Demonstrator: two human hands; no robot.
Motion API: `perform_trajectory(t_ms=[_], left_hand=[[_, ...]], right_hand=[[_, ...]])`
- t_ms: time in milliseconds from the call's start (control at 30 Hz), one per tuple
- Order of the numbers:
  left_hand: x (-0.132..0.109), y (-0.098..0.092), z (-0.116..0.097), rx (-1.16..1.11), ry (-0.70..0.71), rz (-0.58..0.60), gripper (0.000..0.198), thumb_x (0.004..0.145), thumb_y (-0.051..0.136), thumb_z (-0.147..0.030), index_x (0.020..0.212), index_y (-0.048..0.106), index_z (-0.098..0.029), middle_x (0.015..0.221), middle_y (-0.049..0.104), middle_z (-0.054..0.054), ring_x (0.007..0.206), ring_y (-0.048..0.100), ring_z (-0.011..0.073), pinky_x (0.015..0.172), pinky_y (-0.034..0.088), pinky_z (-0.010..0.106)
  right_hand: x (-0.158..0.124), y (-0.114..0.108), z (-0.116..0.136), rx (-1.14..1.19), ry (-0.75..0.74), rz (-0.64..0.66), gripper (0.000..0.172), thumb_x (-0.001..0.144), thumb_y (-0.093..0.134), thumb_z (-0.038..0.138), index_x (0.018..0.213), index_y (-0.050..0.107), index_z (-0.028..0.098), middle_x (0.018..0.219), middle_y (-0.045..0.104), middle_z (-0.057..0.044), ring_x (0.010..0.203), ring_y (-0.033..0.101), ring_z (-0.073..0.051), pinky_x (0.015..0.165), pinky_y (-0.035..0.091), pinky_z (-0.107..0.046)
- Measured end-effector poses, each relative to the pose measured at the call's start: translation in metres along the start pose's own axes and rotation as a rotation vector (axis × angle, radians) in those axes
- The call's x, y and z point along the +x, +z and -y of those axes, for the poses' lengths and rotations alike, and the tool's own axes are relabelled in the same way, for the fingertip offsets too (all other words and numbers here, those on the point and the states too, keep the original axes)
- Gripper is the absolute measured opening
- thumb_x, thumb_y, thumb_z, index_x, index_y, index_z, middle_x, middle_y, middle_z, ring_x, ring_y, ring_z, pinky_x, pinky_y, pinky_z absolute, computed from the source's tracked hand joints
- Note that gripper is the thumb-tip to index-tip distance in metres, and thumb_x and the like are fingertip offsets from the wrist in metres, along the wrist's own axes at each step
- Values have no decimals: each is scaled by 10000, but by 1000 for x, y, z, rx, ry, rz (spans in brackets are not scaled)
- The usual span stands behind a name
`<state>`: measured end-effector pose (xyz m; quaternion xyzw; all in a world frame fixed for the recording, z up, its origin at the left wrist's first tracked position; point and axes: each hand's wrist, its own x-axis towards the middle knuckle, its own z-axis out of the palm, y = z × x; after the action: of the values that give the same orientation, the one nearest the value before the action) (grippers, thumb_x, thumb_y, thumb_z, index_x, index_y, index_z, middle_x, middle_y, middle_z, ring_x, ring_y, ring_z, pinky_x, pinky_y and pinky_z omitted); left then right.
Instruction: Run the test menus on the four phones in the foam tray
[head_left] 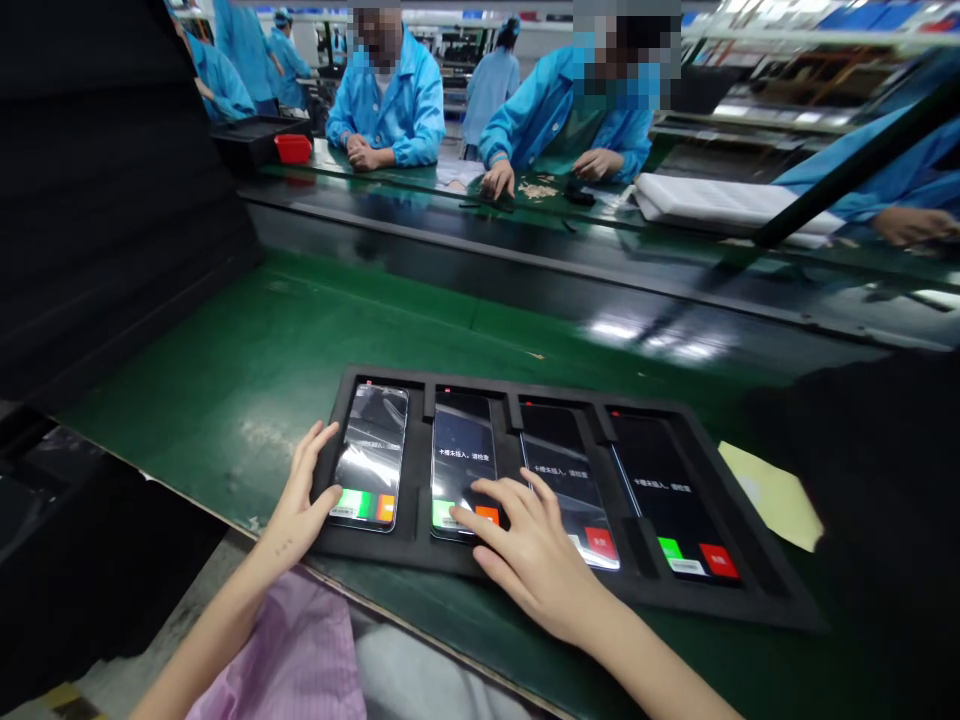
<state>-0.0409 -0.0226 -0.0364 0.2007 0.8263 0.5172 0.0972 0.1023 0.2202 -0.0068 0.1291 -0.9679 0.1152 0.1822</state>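
A black foam tray holds several phones in separate slots, screens up and lit with coloured buttons. My left hand rests at the tray's left edge, fingers apart, its thumb by the lower left corner of the leftmost phone. Above the second phone is my right hand, fingers spread, one fingertip at the green button low on that screen. It partly covers the third phone. The rightmost phone lies untouched, showing a green and a red button.
A yellow paper lies right of the tray on the green table. Beyond a dark rail, people in blue jackets are at another bench with a red bin and a white stack. Black cloth hangs at left.
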Motion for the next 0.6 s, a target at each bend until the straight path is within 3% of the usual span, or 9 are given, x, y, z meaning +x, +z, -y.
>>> perform_trajectory(t_ms=[333, 600], left_hand=[[-1, -1, -2, -25, 28, 23, 638, 721, 516, -290, 1325, 314, -246, 1468, 177, 98, 1380, 113, 276, 1104, 142, 524], [2, 2, 4, -37, 10, -53, 577, 760, 507, -385, 1297, 353, -238, 1449, 228, 114, 1346, 222, 298, 1089, 174, 544]], right_hand=[[4, 3, 1, -39, -14, 6, 357, 952, 281, 350, 999, 628, 285, 1118, 525, -88, 1058, 442, -215, 973, 246, -447], [-34, -18, -23, -87, 219, -305, 342, 893, 326, 140, 886, 663, 197, 975, 545, -78, 930, 495, -194, 928, 325, -445]])
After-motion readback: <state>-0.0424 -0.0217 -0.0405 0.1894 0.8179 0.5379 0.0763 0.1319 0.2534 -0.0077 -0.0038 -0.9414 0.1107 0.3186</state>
